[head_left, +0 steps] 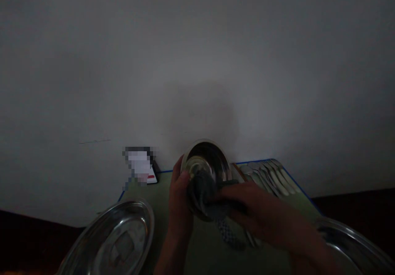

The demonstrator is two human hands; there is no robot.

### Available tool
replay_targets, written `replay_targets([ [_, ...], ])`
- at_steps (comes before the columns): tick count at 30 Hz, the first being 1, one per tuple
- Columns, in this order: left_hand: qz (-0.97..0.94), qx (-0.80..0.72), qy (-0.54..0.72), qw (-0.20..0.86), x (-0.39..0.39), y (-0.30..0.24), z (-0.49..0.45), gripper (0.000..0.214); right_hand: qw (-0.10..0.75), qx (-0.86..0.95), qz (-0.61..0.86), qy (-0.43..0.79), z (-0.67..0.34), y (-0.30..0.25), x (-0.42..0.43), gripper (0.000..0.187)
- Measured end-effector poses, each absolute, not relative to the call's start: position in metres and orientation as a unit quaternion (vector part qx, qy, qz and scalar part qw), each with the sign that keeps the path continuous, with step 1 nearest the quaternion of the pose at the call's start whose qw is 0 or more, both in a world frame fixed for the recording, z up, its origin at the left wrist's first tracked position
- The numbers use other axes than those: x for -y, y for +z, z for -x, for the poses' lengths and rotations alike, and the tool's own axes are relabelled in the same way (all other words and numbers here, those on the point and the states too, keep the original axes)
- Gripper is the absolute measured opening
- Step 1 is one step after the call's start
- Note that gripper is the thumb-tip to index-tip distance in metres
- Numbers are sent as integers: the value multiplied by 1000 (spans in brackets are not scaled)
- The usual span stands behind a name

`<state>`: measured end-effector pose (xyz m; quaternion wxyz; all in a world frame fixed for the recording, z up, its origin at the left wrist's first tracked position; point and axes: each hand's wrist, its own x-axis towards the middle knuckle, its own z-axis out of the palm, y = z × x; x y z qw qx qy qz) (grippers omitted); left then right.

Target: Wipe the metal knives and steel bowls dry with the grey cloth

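A round, shiny metal bowl point(221, 160) is tilted toward me above the middle of the table. My left hand point(179, 192) grips its left side, thumb at the rim and fingers behind. Inside the bowl, my right hand point(243, 201) presses a dark grey cloth point(202, 190) against the inner wall. A checkered end of the cloth hangs below the bowl. The right fingers are closed around the cloth, and their tips are partly hidden in its folds.
Forks and spoons point(271, 176) lie in a row at the back right of the green table point(203, 250). Large metal basins stand at left point(148, 225) and right point(348, 229). A phone-like device point(152, 178), partly blurred, leans against the wall point(197, 61).
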<state>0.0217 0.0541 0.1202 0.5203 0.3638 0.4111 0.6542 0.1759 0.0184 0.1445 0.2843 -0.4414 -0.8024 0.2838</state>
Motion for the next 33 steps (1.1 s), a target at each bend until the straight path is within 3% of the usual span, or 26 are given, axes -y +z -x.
replay_targets([
  [4, -436, -420, 645, 466, -56, 118, -16, 51, 419, 697, 501, 295, -183, 145, -30, 21],
  [9, -365, -414, 629, 548, -59, 121, -12, 51, 554, 547, 530, 336, -189, 142, -38, 28],
  [13, -353, -412, 630, 556, -60, 122, -14, 43, 594, 519, 578, 210, -187, 147, -32, 25],
  [16, -360, -411, 637, 544, -58, 125, -15, 36, 542, 627, 550, 104, -177, 151, -23, 25],
  [21, -385, -427, 649, 497, -53, 130, -12, 26, 305, 818, 451, 187, -158, 149, -14, 32],
  [28, -341, -387, 670, 534, -51, 126, -10, 29, 374, 745, 552, 33, -175, 140, -28, 28],
  [33, -338, -387, 681, 522, -48, 129, -14, 35, 319, 781, 538, 4, -179, 136, -25, 45],
])
